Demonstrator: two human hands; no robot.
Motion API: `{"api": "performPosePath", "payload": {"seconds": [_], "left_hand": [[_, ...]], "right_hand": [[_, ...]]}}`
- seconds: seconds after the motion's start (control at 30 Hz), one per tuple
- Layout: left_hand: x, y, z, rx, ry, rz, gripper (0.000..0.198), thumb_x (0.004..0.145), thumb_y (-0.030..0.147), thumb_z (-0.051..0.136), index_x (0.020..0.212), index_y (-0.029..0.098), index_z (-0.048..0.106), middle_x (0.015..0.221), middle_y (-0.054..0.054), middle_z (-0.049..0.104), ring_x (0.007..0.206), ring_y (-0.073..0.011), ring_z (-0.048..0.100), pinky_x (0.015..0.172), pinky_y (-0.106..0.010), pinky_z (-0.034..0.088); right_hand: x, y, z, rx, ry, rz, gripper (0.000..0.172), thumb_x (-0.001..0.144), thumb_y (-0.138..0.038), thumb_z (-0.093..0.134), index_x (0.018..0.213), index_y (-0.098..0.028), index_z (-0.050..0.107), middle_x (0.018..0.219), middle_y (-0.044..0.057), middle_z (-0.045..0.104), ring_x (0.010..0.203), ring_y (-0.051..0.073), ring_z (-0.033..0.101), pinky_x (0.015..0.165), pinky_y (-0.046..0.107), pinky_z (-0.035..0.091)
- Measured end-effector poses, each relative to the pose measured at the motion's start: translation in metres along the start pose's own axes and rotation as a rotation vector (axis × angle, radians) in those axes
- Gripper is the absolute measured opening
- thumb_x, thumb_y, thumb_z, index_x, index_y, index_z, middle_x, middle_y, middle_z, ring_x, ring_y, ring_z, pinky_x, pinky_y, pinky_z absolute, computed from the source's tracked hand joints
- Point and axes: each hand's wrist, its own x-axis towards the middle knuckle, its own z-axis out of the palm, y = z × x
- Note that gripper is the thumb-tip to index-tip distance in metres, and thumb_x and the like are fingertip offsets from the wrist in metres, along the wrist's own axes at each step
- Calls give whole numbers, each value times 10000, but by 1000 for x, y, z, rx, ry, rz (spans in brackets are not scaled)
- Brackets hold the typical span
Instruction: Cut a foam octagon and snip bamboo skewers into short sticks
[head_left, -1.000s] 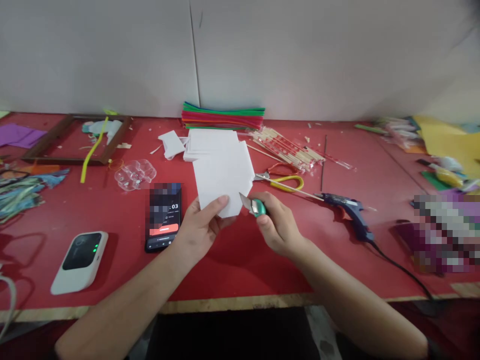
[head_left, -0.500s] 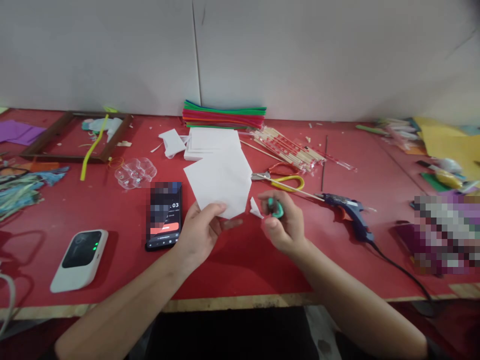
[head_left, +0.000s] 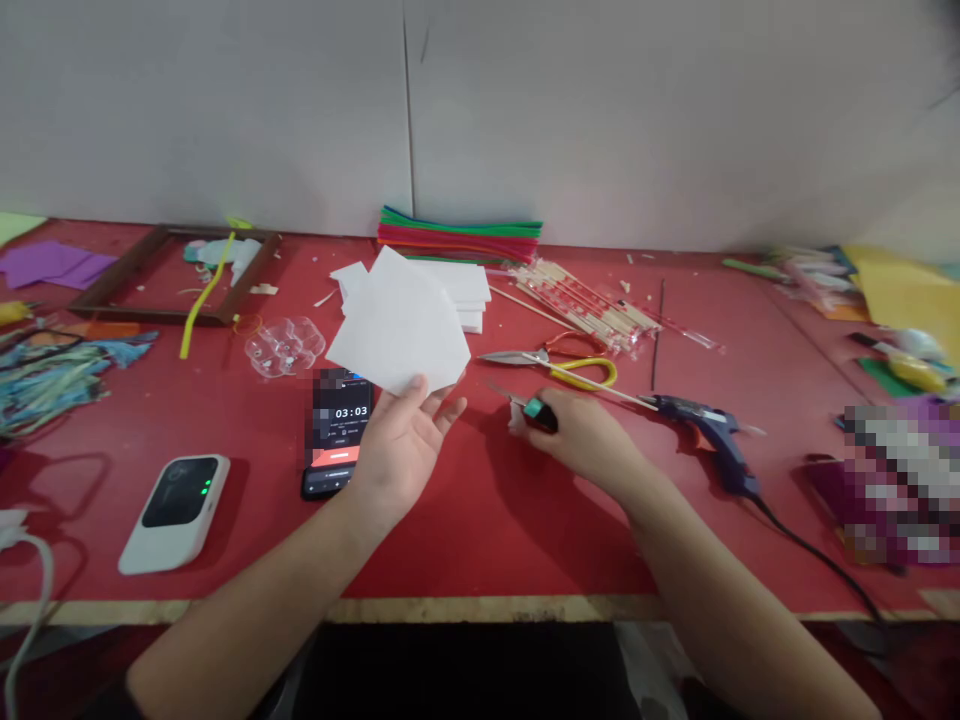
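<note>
My left hand (head_left: 401,440) pinches the lower edge of a many-sided sheet of white paper (head_left: 401,325), thumb on top. The sheet is raised above the table, in front of a stack of white paper (head_left: 472,300). To its right, my right hand (head_left: 581,435) is closed round small scissors with teal and black handles (head_left: 540,412). Their thin blade points left and is slightly blurred. A small white paper scrap (head_left: 517,420) shows beside the handles, partly hidden by them; whether my fingers touch it I cannot tell.
Yellow-handled scissors (head_left: 585,374), a glue gun (head_left: 705,435) and wrapped sticks (head_left: 577,305) lie to the right. Left are a phone (head_left: 337,440), a white device (head_left: 176,515), a clear plastic palette (head_left: 285,347) and a brown frame (head_left: 150,314). Pipe cleaners (head_left: 461,235) lie at the back.
The white sheet has moved left and up, turning in my left hand. My right hand has turned palm down over the small scrap, its scissors blade now showing. The view has shifted slightly.
</note>
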Motion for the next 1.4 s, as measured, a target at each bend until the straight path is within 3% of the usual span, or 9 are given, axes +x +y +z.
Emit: {"api": "performPosePath", "payload": {"seconds": [0.23,0.37,0.43,0.57,0.67,0.9,1.13,1.27,1.4], "left_hand": [[6,-2,-3,-106,39,-10,419,791,135,784,1175,253,666,1095,-18,741,1154,-196,659,1049,-346,492],[4,0,-2,-114,15,-34,450,812,147,772,1230,252,642,1149,-33,731,1242,-229,619,1069,-354,477],[3,2,-1,-105,11,-40,465,817,158,763,1251,256,630,1182,-44,719,1261,-248,606,1044,-360,496],[2,4,1,-90,16,-64,433,829,157,708,1241,255,622,1234,-47,696,1196,-249,646,933,-353,561],[1,1,1,-30,-12,-66,436,810,179,703,1229,257,614,1182,-44,714,1098,-241,694,860,-344,585],[-10,-11,0,316,-151,-156,461,800,331,773,1178,190,550,1025,-98,744,739,-229,752,747,-398,612],[-16,-11,1,431,-260,-72,393,775,311,798,1109,183,636,1033,-97,727,812,-233,716,570,-306,610],[-20,-14,-2,453,-268,-101,322,740,361,831,975,170,719,874,-85,740,740,-204,690,547,-270,575],[-24,-19,-3,471,-255,-141,335,758,409,817,976,160,765,899,-115,754,758,-215,694,595,-297,584]], "right_hand": [[1,9,-2,-249,17,149,185,959,-378,496,932,-203,550,883,102,697,772,246,652,571,293,296],[0,9,-7,-209,208,198,239,935,-389,523,1063,-193,572,929,114,703,762,267,662,564,304,325],[-3,5,-6,-60,391,124,250,908,-401,568,1068,-210,590,908,82,705,738,248,656,586,309,376],[-11,-4,1,302,780,-184,121,894,-320,619,981,-236,623,848,33,703,703,187,635,679,318,477],[-18,-9,7,497,886,-315,47,892,-245,636,938,-238,632,800,19,680,670,163,611,651,305,489],[-22,-18,19,968,659,-286,150,896,-313,658,1020,-229,656,699,-20,595,581,132,550,536,275,465],[-15,-19,28,1308,331,13,402,824,-486,730,627,-192,539,483,-32,521,417,105,477,387,232,377],[-17,-18,34,1347,277,16,430,785,-513,757,602,-196,533,478,-34,521,402,98,458,378,234,384],[-18,-18,36,1384,247,-14,395,787,-485,767,631,-195,548,499,-38,526,417,94,458,390,232,385]]}}
